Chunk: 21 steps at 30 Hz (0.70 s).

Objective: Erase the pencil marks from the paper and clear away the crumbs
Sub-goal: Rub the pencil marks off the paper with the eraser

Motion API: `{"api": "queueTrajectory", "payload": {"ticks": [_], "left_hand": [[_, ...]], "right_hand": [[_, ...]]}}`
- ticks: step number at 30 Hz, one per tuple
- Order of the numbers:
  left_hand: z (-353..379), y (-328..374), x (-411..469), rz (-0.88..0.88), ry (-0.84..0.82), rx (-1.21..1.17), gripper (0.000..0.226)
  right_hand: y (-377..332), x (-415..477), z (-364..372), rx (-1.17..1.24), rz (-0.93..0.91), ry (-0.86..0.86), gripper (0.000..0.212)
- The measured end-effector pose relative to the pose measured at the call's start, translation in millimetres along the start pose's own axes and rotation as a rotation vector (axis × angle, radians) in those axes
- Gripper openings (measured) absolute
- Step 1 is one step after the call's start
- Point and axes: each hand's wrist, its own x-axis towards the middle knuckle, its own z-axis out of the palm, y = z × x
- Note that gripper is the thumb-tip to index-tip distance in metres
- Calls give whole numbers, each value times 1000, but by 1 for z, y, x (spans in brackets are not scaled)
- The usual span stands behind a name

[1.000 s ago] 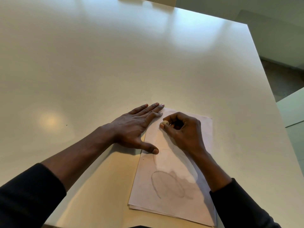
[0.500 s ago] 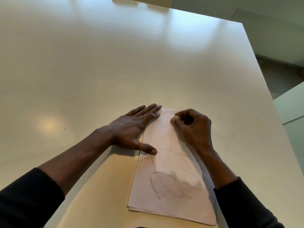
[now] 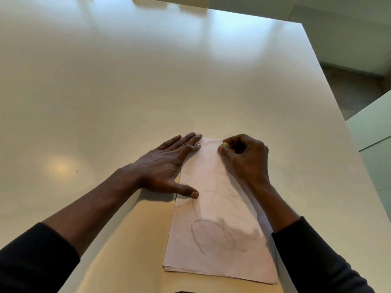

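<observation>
Paper: a thin white rectangular sheet of paper (image 3: pixel 211 166) lies flat on the glossy white tabletop (image 3: pixel 148 81), toward 6 o'clock in the view, with another sheet's edge showing beneath its near end.
Left hand: the left hand (image 3: pixel 167 166) is spread flat with straight fingers, pressing the sheet's 9 o'clock edge; the thumb lies on the paper.
Right hand: the right hand (image 3: pixel 247 159) is curled, pinching a small pale yellowish eraser (image 3: pixel 224 145) at the sheet's 12 o'clock end.
Marks: the grey looping pencil marks (image 3: pixel 213 235) are darkest toward 6 o'clock, with fainter curves mid-sheet.
Doing it well: short strokes away from the pinning hand should keep thin paper from buckling. The hold-down likely needs to move toward 6 o'clock before the dark loop is tackled.
Hard to see: fingers hide most of the eraser, so I cannot tell whether it touches the paper. Crumbs are too small to make out, and the right forearm covers the 3 o'clock edge.
</observation>
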Motion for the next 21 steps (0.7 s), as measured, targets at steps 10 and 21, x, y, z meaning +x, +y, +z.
{"api": "queueTrajectory", "payload": {"ticks": [10, 21], "left_hand": [[0, -1, 1, -2, -11, -5, 134], [2, -2, 0, 3, 7, 0, 134]], "right_hand": [[-1, -1, 4, 4, -21, -6, 12], [2, -5, -4, 25, 7, -32, 12]]}}
